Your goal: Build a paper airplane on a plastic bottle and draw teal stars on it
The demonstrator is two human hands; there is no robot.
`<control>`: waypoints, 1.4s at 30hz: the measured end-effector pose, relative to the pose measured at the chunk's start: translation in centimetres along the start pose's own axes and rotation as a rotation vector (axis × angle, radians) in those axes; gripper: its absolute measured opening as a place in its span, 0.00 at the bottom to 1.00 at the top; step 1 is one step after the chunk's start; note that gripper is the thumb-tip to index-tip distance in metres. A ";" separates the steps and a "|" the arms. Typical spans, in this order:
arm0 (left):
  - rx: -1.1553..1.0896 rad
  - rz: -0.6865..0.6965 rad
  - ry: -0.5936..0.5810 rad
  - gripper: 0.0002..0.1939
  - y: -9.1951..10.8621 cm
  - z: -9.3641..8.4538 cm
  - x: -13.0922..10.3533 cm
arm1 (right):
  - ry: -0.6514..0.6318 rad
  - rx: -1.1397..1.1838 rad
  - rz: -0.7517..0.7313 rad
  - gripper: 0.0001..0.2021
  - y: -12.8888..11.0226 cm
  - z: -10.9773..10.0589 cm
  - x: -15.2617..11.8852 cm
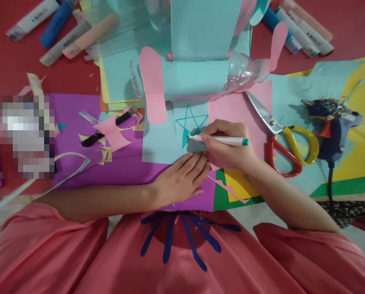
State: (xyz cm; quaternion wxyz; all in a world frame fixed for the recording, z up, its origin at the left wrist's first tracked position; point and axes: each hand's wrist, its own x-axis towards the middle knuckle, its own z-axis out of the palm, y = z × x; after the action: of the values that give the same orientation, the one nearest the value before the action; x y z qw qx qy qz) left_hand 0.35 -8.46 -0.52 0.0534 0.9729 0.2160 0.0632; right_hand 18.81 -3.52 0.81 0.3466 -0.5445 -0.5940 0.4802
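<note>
My right hand grips a white marker pen with a green end, its tip touching a small light-blue paper. On that paper is a green outlined star with its lower part coloured in. My left hand lies flat, fingers stretched out, at the lower edge of the light-blue sheet beneath. Just above stands a plastic bottle wrapped in light-blue paper, with pink paper pieces attached. Part of the star's lower right is hidden by my right hand.
Scissors with red and yellow handles lie to the right, beside a dark-blue glue gun with a cord. Several markers sit at the top left and more at the top right. Paper scraps cover the purple sheet.
</note>
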 end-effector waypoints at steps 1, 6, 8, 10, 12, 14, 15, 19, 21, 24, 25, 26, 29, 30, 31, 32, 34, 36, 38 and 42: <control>0.002 0.000 -0.001 0.29 0.0 0.0 0.0 | -0.006 -0.001 0.001 0.07 0.0 0.0 0.0; 0.014 0.002 0.002 0.29 -0.1 0.1 -0.1 | -0.054 0.014 0.000 0.08 0.1 -0.2 0.0; 0.016 0.003 0.007 0.29 -0.1 0.2 -0.1 | -0.070 0.015 -0.007 0.08 0.1 -0.2 0.0; 0.015 0.004 0.014 0.29 -0.1 0.3 -0.1 | -0.068 0.012 -0.016 0.08 0.2 -0.1 0.0; 0.013 0.001 0.016 0.29 0.0 0.3 -0.1 | -0.047 0.009 -0.025 0.09 0.1 -0.1 0.0; 0.008 0.000 0.003 0.29 0.0 0.2 -0.1 | -0.028 0.011 -0.028 0.08 0.1 -0.1 0.0; 0.005 0.000 -0.008 0.30 0.0 0.2 -0.1 | -0.021 0.012 -0.030 0.08 0.1 -0.1 0.0; -0.004 0.006 -0.014 0.30 -0.1 0.0 0.0 | 0.013 0.009 -0.030 0.08 0.2 0.0 0.1; -0.001 0.011 -0.008 0.30 -0.1 -0.1 0.1 | 0.028 0.002 -0.026 0.08 0.2 0.0 0.1; 0.001 0.012 -0.007 0.30 -0.2 -0.2 0.0 | 0.051 -0.011 -0.018 0.07 0.2 0.1 0.1; 0.003 0.010 -0.005 0.30 -0.2 -0.2 0.0 | 0.055 -0.013 -0.016 0.07 0.2 0.1 0.1; 0.005 0.009 -0.003 0.30 -0.2 -0.2 0.0 | 0.057 -0.012 -0.016 0.07 0.2 0.1 0.0; 0.016 0.010 0.002 0.29 -0.1 -0.2 0.0 | 0.048 -0.007 -0.014 0.07 0.2 0.1 0.1; 0.020 0.011 0.001 0.29 -0.1 -0.2 0.0 | 0.043 -0.006 -0.012 0.07 0.2 0.1 0.1; 0.023 0.011 -0.001 0.29 -0.1 -0.2 0.0 | 0.036 -0.005 -0.011 0.07 0.2 0.0 0.1; 0.027 0.011 -0.003 0.29 -0.1 -0.2 0.0 | 0.028 -0.001 -0.013 0.07 0.2 0.0 0.1; 0.028 0.008 -0.006 0.29 0.0 -0.1 0.0 | 0.019 0.013 -0.021 0.08 0.2 0.0 0.1; 0.023 0.005 -0.002 0.29 0.0 -0.1 0.0 | 0.015 0.027 -0.027 0.08 0.2 0.0 0.2; 0.016 0.004 -0.002 0.29 0.0 0.0 -0.1 | 0.007 0.026 -0.025 0.08 0.2 0.0 0.2; 0.007 0.006 -0.020 0.29 0.0 0.0 -0.1 | 0.001 0.016 -0.024 0.09 0.2 0.0 0.1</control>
State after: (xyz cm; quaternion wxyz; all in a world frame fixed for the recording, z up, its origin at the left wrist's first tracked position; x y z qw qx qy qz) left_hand 0.25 -8.50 -0.56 0.0521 0.9742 0.2129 0.0528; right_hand 18.88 -3.42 0.65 0.3568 -0.5349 -0.5965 0.4804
